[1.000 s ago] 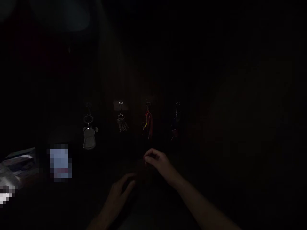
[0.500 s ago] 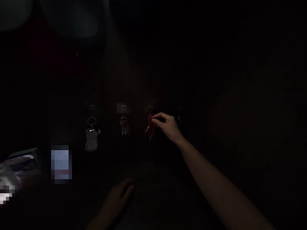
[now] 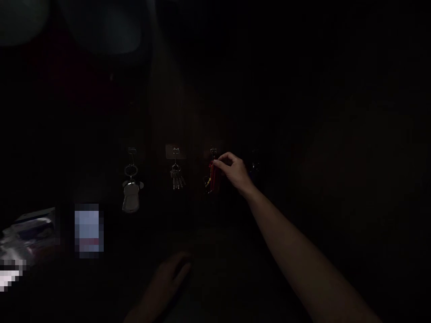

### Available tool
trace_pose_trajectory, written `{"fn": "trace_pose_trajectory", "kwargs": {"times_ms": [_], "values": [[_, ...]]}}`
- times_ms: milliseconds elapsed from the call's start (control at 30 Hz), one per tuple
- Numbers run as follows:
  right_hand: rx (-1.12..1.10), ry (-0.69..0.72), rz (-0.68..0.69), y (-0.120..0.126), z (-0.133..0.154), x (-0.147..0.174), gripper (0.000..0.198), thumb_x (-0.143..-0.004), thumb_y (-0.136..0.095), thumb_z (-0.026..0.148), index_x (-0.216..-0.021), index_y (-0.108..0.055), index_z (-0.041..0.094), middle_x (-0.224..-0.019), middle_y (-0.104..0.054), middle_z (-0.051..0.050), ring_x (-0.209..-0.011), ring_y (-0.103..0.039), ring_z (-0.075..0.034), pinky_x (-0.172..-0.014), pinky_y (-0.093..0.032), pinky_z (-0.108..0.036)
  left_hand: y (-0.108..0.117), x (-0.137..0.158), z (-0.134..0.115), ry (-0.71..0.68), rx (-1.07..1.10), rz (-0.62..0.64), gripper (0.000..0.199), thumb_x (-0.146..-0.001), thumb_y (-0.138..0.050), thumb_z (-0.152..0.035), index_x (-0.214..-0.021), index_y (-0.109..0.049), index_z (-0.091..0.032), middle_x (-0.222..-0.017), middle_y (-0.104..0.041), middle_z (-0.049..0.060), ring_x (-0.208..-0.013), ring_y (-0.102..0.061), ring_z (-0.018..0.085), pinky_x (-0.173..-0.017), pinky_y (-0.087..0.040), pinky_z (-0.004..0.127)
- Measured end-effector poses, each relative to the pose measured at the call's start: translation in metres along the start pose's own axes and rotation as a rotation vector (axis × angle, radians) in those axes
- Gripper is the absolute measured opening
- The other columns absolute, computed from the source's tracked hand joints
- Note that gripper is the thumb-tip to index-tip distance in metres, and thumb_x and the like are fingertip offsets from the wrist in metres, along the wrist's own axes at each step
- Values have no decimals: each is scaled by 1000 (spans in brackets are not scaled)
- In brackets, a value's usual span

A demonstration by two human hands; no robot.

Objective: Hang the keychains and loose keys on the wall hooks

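My right hand point(image 3: 236, 174) pinches the top of a red strap-like keychain point(image 3: 214, 180) between thumb and fingertips. A yellow piece point(image 3: 208, 184) dangles at its left side. Just above the fingertips is a small wall hook point(image 3: 213, 151); whether the keychain's loop rests on it I cannot make out. My left hand point(image 3: 170, 274) is low in the dim foreground, thumb and fingers apart, with nothing visible in it. To the left of the keychain, a bunch of keys point(image 3: 176, 180) hangs from a second hook point(image 3: 175, 151).
A large metallic keychain point(image 3: 130, 196) hangs at the far left of the row. Behind my right wrist hangs a dark item point(image 3: 255, 169), hardly visible. A plastic packet point(image 3: 37, 233) and a blurred-out bright rectangle point(image 3: 88, 229) are at lower left. Most of the scene is very dark.
My right hand has shifted its pinch slightly up toward the hook, and the red keychain now shows its broader side. The left hand stays in about the same place.
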State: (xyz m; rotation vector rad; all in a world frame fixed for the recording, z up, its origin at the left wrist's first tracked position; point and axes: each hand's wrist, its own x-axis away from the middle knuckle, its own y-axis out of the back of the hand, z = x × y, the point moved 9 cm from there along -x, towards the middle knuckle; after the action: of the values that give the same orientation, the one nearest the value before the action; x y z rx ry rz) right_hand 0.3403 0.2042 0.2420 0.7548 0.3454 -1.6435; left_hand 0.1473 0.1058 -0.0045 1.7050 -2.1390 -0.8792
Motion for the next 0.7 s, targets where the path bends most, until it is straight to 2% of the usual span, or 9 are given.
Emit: {"fn": "trace_pose_trajectory", "kwargs": {"times_ms": [100, 267, 433, 567, 700], "values": [[-39, 8, -15, 0, -4, 9, 21, -71, -62, 39, -71, -56, 19, -65, -54, 4, -60, -50, -11, -54, -41, -24, 0, 0, -2, -12, 9, 0, 28, -85, -47, -36, -106, -62, -27, -113, -66, 2, -105, -59, 21, -93, -45, 34], [-63, 81, -79, 1, -9, 26, 19, -69, -63, 34, -80, -59, 19, -75, -60, 1, -70, -54, -14, -67, -44, -27, -1, -3, 2, -15, -1, 6, 27, -84, -48, -36, -104, -63, -26, -113, -66, 3, -106, -59, 22, -94, -44, 35], [-157, -27, -110, 0, -39, 54, 26, -69, -62, 31, -91, -56, 20, -77, -60, 1, -71, -55, -13, -66, -45, -27, -2, -2, 2, -69, 19, 21, 25, -84, -48, -36, -103, -63, -27, -109, -67, 2, -102, -60, 21, -91, -45, 32], [-107, -163, -31, -10, -68, 98, 22, -72, -58, 31, -90, -58, 20, -74, -57, 1, -65, -53, -12, -60, -43, -24, -1, 0, 2, -83, 29, 11, 25, -84, -49, -37, -102, -63, -27, -110, -66, 2, -103, -59, 21, -92, -44, 33], [-17, -333, 247, -38, -103, 163, 14, -74, -54, 24, -86, -60, 19, -63, -54, 4, -55, -47, -9, -53, -37, -21, -2, -1, 0, -111, 64, 27, 25, -83, -48, -37, -98, -64, -25, -106, -67, 4, -100, -59, 21, -92, -42, 33]]}}
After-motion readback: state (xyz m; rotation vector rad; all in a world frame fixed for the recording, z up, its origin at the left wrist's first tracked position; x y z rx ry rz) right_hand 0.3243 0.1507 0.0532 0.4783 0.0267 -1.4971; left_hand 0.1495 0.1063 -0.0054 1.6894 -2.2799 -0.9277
